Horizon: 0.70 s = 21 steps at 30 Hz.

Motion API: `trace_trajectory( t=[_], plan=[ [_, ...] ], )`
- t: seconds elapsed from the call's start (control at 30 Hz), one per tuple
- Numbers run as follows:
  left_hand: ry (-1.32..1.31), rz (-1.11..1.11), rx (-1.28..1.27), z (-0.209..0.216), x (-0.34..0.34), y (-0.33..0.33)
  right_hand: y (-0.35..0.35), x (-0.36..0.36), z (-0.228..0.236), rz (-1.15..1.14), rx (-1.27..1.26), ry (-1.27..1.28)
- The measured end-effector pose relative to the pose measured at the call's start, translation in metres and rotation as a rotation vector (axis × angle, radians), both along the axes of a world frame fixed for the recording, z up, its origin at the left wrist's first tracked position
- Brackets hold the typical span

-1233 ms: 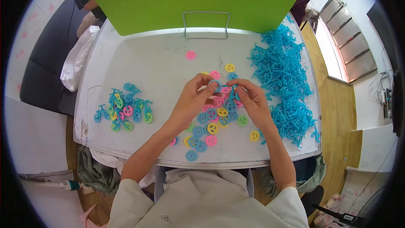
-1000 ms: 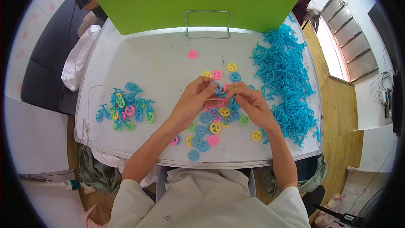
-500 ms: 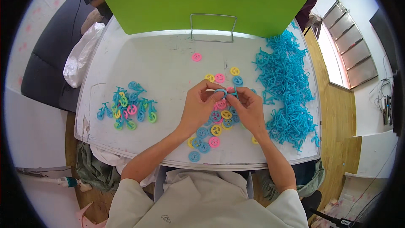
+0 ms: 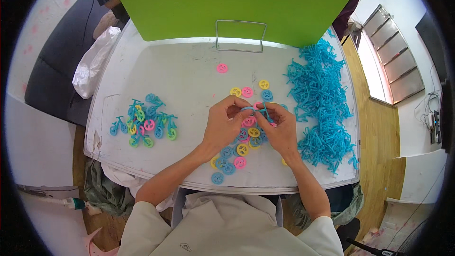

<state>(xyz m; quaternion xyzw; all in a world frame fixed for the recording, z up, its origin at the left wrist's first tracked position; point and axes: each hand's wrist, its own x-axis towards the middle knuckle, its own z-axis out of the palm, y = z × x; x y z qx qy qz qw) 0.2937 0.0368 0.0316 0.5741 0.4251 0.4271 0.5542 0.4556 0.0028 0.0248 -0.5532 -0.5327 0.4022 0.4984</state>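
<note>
Over the middle of the table my two hands meet, fingers pinched. My left hand (image 4: 225,122) grips a blue plastic toy wheel (image 4: 247,108), seen nearly edge-on. My right hand (image 4: 279,130) holds a small blue toy bike frame (image 4: 265,109) up against that wheel; its lower part is hidden by my fingers. Loose toy wheels in pink, yellow and blue lie beneath and around both hands, among them a yellow wheel (image 4: 242,150), a pink wheel (image 4: 240,162) and a blue wheel (image 4: 217,178).
To the right rises a long heap of blue bike frames (image 4: 322,99). At the left lies a cluster of small toy bikes fitted with wheels (image 4: 146,121). A green board (image 4: 237,4) with a wire stand (image 4: 241,50) closes off the table's far side. A white bag (image 4: 95,61) hangs by the left edge.
The wheel in my left hand has tilted from showing its ring to nearly edge-on. The bike frame now stands more upright in my right hand. The whole view has shifted slightly.
</note>
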Motion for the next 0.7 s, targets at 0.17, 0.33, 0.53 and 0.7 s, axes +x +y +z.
trace_trajectory(
  t=[0.17,0.33,0.53,0.7],
  plan=[
    [-0.002,0.011,-0.036,-0.004,-0.002,0.002,-0.001,-0.002,0.008,0.031,-0.042,0.014],
    [-0.034,0.029,0.03,-0.002,0.0,0.0,0.002,-0.001,0.005,0.113,-0.166,0.217],
    [0.036,0.025,-0.02,0.008,0.001,0.001,-0.004,-0.009,0.014,0.077,-0.076,0.307],
    [0.01,-0.002,0.009,0.005,-0.002,0.002,-0.002,0.001,0.008,0.016,0.151,-0.214]
  ],
)
